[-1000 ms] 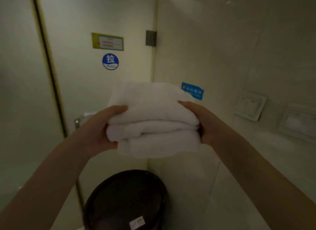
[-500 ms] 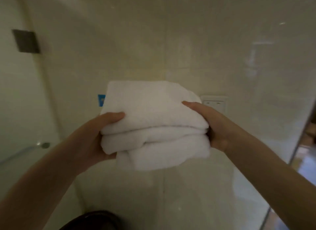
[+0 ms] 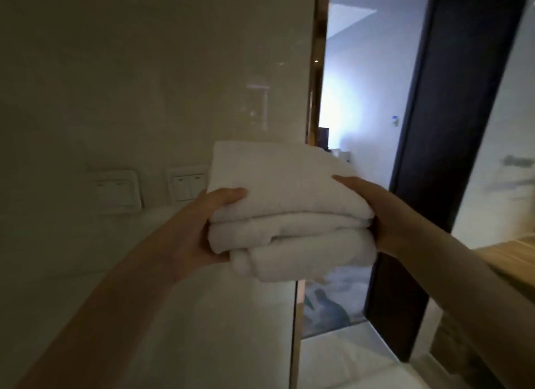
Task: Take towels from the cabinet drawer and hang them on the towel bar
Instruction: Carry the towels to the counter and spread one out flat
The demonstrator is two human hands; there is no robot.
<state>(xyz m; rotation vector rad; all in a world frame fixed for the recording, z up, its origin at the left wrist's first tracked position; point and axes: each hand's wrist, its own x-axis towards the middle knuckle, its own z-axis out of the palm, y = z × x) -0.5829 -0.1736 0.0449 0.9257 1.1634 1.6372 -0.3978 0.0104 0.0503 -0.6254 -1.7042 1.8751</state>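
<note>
Left hand: the left hand (image 3: 199,229) reaches forward on an outstretched bare forearm and clamps the left end of the stack; the thumb lies flat across the top layer, the palm presses the side, and the other fingers are hidden beneath.
Right hand: the right hand (image 3: 385,215) mirrors it at the right end, thumb laid over the top edge and palm against the side; its other fingers are out of sight under the towels.
Towel position: the stack of folded towels (image 3: 289,203) is held in the air at chest height between both hands, in front of a glossy tiled wall (image 3: 144,70) and the edge of an open doorway (image 3: 362,99).
Orientation: it lies flat, rounded folds facing the person; its visible long side runs left to right, from hand to hand.
Look: white, thick and soft, three plump layers; the lowest bulges and sags slightly.
Behind: two light switches (image 3: 117,192) on the wall, just left of the stack.
</note>
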